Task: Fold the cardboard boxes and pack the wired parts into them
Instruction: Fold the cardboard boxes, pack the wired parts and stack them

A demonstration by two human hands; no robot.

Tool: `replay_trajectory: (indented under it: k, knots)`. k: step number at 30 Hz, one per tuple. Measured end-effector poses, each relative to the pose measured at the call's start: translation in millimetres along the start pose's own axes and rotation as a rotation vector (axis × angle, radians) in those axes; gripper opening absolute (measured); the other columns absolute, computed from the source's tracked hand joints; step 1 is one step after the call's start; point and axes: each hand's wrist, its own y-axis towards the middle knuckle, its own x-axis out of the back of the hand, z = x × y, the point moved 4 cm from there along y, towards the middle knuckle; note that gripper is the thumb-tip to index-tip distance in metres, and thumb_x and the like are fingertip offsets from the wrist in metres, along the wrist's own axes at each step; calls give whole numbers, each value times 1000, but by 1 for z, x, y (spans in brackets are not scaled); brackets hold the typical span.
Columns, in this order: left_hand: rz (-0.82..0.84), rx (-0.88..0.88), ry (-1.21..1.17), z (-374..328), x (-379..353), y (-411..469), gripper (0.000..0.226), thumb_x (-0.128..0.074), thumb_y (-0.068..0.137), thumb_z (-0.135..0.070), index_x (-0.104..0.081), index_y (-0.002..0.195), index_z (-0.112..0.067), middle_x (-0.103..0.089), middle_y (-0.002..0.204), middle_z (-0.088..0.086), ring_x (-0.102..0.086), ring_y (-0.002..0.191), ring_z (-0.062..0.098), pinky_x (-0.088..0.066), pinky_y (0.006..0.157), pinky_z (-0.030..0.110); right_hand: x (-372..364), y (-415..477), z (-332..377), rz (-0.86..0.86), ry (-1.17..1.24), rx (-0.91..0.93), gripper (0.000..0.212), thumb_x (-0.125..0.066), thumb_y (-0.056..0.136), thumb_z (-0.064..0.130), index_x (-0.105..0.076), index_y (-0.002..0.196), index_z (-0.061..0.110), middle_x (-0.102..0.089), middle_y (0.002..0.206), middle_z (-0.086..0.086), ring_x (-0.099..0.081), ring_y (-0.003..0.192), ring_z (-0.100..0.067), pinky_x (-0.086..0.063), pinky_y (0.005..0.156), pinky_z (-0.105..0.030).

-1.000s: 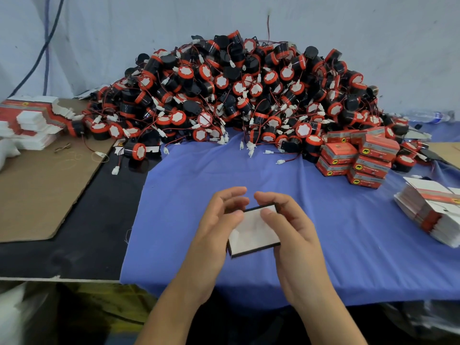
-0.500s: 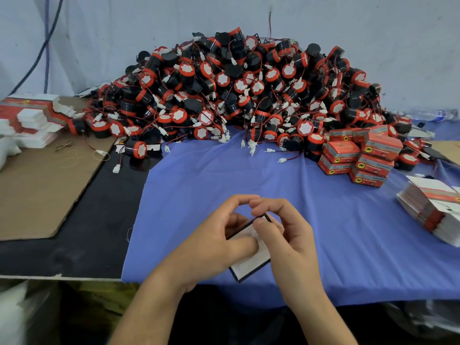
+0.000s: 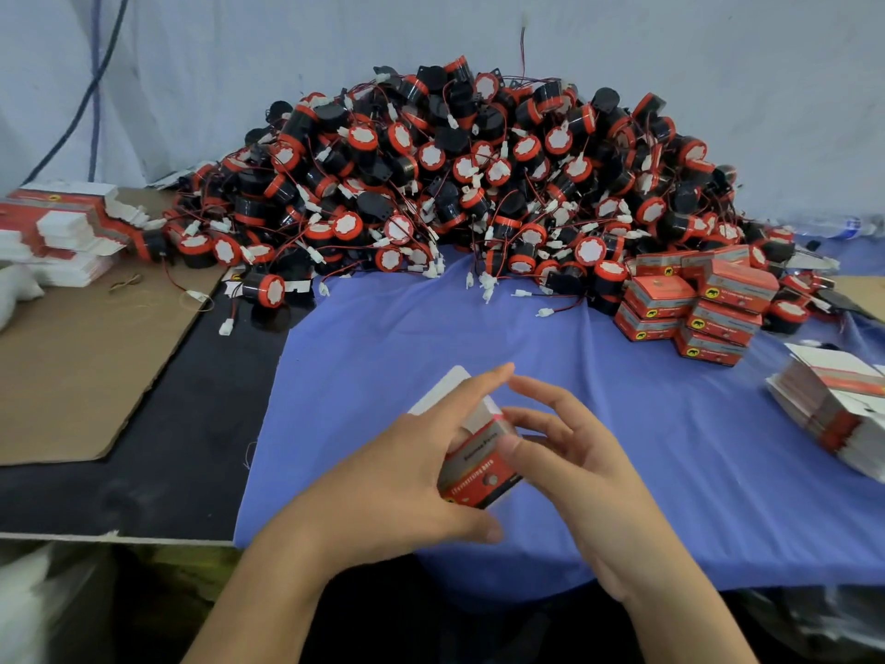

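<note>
Cardboard box [image 3: 479, 464] gripped by curled left hand [image 3: 397, 476] fingers (white flap [image 3: 448, 383] past fingertips); right hand [image 3: 574, 464] spread loose, thumb pressing side, prob. to square it.

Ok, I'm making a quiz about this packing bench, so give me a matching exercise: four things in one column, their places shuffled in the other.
Things: 1 pile of wired parts; 2 stack of closed boxes; 3 brown cardboard sheet; 4 half-folded box.
Places: A gripped by the left hand; B left, on the black tabletop; C against the wall; D right, on the blue cloth.
Pairs: 1-C, 2-D, 3-B, 4-A.
</note>
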Motion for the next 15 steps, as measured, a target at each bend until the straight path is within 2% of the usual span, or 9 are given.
replay_trajectory:
  k: [1, 2, 4, 6, 7, 8, 10, 13, 15]
  knots:
    - [-28, -9, 37, -1, 0, 1, 112, -92, 69, -32, -20, 142, -76, -67, 118, -24, -65, 106, -6, -51, 85, 11, 2, 2, -1, -1, -18, 17, 56, -82, 77, 27, -65, 129, 37, -72, 122, -4, -69, 113, -26, -57, 93, -35]
    - [-129, -43, 103, -3, 2, 1, 109, -92, 66, -36, -24, 143, -73, -61, 126, -29, -58, 115, -9, -48, 92, 11, 5, 4, -3, -7, -19, 41, 57, -83, 80, 21, -64, 131, 35, -72, 123, -4, -69, 114, -25, -57, 91, -31]
    - [-492, -166, 258, -2, 11, -3, 94, -88, 67, -51, -36, 145, -59, -48, 139, -29, -41, 132, -4, -37, 108, 16, 11, 8, -7, -45, 33, 98, 61, -81, 83, 11, -59, 137, 30, -70, 127, -4, -67, 119, -22, -55, 89, -23]
    - [-751, -176, 109, 13, 16, -9, 89, -87, 70, -57, -38, 145, -52, -44, 144, -26, -40, 137, 2, -37, 109, 21, 15, 11, -13, -87, 112, 134, 64, -71, 86, 14, -52, 144, 34, -67, 133, -2, -63, 126, -17, -54, 91, -20]
    - [-762, -99, -92, 27, 15, -7, 96, -88, 65, -55, -35, 146, -54, -44, 145, -24, -45, 134, -1, -42, 105, 22, 15, 13, -17, -92, 136, 141, 66, -71, 88, 17, -49, 147, 37, -66, 136, 0, -60, 129, -15, -54, 94, -22]
    - [-702, -13, -290, 39, 11, -3, 102, -89, 61, -52, -31, 145, -57, -47, 145, -23, -51, 129, -6, -47, 101, 23, 15, 14, -22, -88, 141, 145, 68, -73, 89, 20, -46, 148, 40, -64, 140, 2, -57, 133, -14, -53, 100, -26]
    - [-542, 70, -482, 57, -1, 8, 102, -91, 61, -41, -29, 140, -61, -56, 144, -20, -60, 120, -7, -55, 92, 24, 12, 18, -37, -67, 103, 143, 71, -72, 89, 24, -41, 151, 42, -59, 146, 5, -52, 138, -12, -46, 113, -35]
    - [-557, 22, -388, 72, -7, 18, 95, -89, 75, -21, -33, 143, -54, -59, 138, -25, -59, 122, -5, -54, 90, 18, 11, 22, -59, -56, -43, 152, 68, -59, 99, 0, -37, 153, 34, -53, 151, 9, -43, 145, -10, -35, 121, -47]
    - [-555, 2, -302, 82, -10, 25, 96, -87, 80, -8, -34, 150, -48, -60, 132, -27, -61, 119, -1, -55, 87, 18, 13, 23, -69, -41, -189, 175, 73, -51, 98, -15, -36, 153, 30, -52, 153, 11, -42, 146, -12, -36, 120, -44]
